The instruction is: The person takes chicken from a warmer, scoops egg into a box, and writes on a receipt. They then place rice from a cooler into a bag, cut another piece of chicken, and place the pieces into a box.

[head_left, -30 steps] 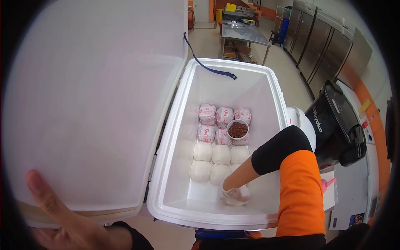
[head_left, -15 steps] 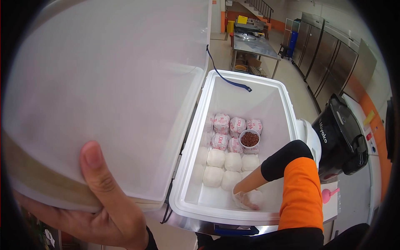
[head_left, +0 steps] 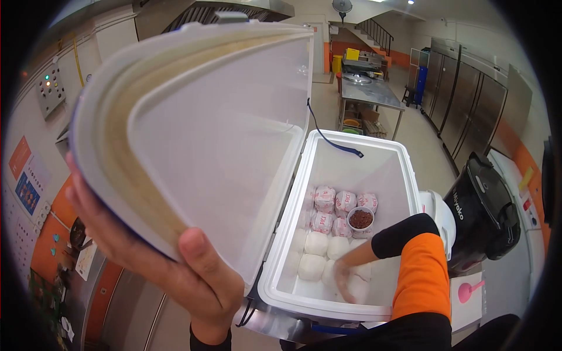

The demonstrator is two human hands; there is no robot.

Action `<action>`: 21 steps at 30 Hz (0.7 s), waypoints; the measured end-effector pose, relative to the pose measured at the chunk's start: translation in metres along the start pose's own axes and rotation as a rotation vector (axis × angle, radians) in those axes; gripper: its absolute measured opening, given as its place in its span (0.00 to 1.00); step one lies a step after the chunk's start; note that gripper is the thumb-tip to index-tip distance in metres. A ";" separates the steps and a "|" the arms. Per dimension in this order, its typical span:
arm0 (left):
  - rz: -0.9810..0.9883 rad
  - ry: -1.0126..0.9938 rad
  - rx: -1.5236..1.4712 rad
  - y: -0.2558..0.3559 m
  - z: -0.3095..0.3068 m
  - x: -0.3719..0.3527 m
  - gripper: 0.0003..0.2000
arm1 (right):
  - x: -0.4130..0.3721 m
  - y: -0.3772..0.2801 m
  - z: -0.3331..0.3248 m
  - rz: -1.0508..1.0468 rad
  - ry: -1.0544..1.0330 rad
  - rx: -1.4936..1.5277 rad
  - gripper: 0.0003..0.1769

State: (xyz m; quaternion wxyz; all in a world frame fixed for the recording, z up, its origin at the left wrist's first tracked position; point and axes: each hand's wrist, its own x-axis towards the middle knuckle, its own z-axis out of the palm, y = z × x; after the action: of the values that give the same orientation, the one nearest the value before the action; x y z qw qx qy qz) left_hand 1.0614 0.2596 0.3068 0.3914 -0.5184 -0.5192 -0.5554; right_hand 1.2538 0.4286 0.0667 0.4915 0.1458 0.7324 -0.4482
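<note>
My left hand [head_left: 193,281] grips the rim of the raised cooler lid [head_left: 216,117], thumb on the inner side and fingers behind the outer edge. Inside the white cooler box [head_left: 281,257], my right hand [head_left: 345,278] reaches to the near end. It is slightly blurred and curls round a plain white round bundle [head_left: 358,286], partly hiding it. Other white bundles [head_left: 312,266] sit beside it in rows. Behind them are several paper-wrapped bundles with red RICE print [head_left: 322,221], and a small cup of reddish-brown bits [head_left: 360,219] rests on top of these.
A black Miyako appliance [head_left: 483,207] stands right of the cooler, near a pink scoop [head_left: 466,291] on a white sheet. A dark blue strap [head_left: 333,140] links lid and box. Farther back are a steel table [head_left: 372,93] and steel cabinets [head_left: 468,93].
The view has shifted, so the lid's curved edge and the wall at left now show. My right hand has moved from the near floor of the cooler onto the white bundles.
</note>
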 end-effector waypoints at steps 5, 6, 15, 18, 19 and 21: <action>-0.002 -0.051 -0.172 0.015 -0.002 -0.001 0.32 | -0.080 -0.014 -0.026 -0.110 0.141 0.389 0.28; 0.023 -0.080 -0.200 0.016 -0.005 -0.002 0.32 | -0.104 -0.018 -0.024 -0.188 0.186 0.506 0.28; 0.278 -0.473 -0.743 0.075 -0.022 0.000 0.30 | -0.170 -0.014 0.180 -0.371 0.675 1.233 0.28; 0.412 -0.668 -0.638 0.109 -0.023 -0.019 0.26 | -0.158 -0.013 0.261 -0.398 0.764 1.423 0.29; 0.454 -0.707 -0.594 0.119 -0.023 -0.027 0.25 | -0.150 -0.014 0.285 -0.405 0.784 1.482 0.29; 0.534 -0.784 -0.507 0.137 -0.026 -0.045 0.22 | -0.126 -0.016 0.324 -0.419 0.817 1.583 0.29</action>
State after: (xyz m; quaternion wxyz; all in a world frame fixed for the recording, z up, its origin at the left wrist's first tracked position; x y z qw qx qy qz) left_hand 1.1976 0.2080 0.2879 0.1583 -0.8793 -0.3259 -0.3091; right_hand 1.4943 0.1890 0.1448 -0.1409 0.4515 0.3397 -0.8130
